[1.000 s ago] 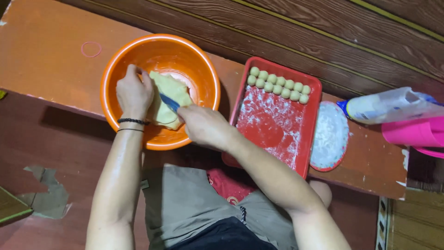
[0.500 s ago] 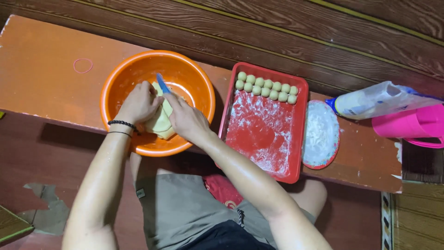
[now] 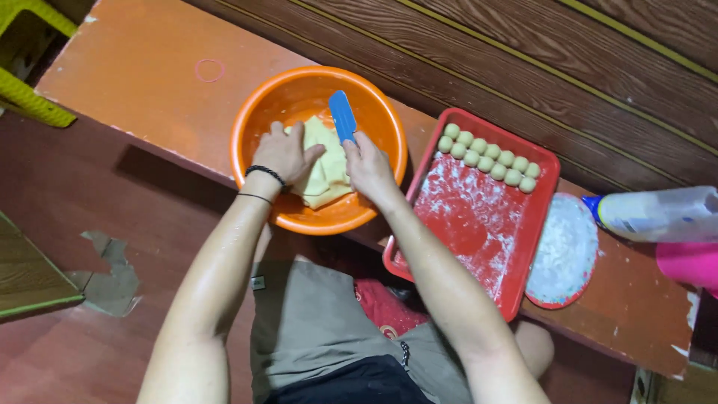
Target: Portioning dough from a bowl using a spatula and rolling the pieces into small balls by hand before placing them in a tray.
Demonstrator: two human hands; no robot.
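An orange plastic bowl sits on an orange-brown bench and holds a lump of pale yellow dough. My left hand presses flat on the dough's left side, fingers spread; black bands circle that wrist. My right hand grips a blue scraper whose blade points up and away over the dough. To the right lies a floured red tray with a row of several small dough balls along its far edge.
A red-rimmed plate of white flour lies right of the tray. A clear plastic bottle lies on its side beyond it, next to a pink container. Dark wooden wall boards run behind the bench. A yellow stool stands far left.
The view has shifted, so the bowl appears further right. My right hand has lifted the blue scraper higher above the dough. My left hand has stayed on the dough.
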